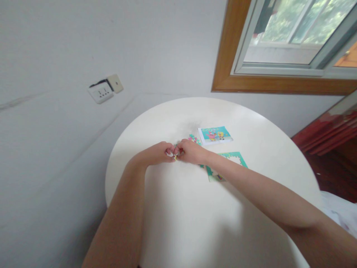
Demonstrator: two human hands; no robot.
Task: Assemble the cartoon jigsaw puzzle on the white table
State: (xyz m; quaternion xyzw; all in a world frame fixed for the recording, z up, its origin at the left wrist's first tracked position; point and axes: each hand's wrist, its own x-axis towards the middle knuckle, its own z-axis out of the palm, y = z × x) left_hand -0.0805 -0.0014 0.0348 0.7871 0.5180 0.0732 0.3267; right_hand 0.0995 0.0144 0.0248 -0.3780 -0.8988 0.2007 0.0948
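Over the white table, my left hand (165,152) and my right hand (190,152) meet with curled fingers. Between their fingertips are small jigsaw puzzle pieces (175,157), white and yellow; how many is hard to make out. Just behind my right hand lies a loose pile of puzzle pieces (194,139) in green and pink, partly hidden by that hand. Under my right forearm sits a partly assembled puzzle (240,158) with a teal border and a pale middle. A picture card (216,134) with a pink and a yellow cartoon figure lies beyond it.
The round white table (173,216) stands against a pale wall. A socket plate (100,92) is on the wall at the left. A wood-framed window (279,83) is at the upper right, with red cloth (320,130) below it.
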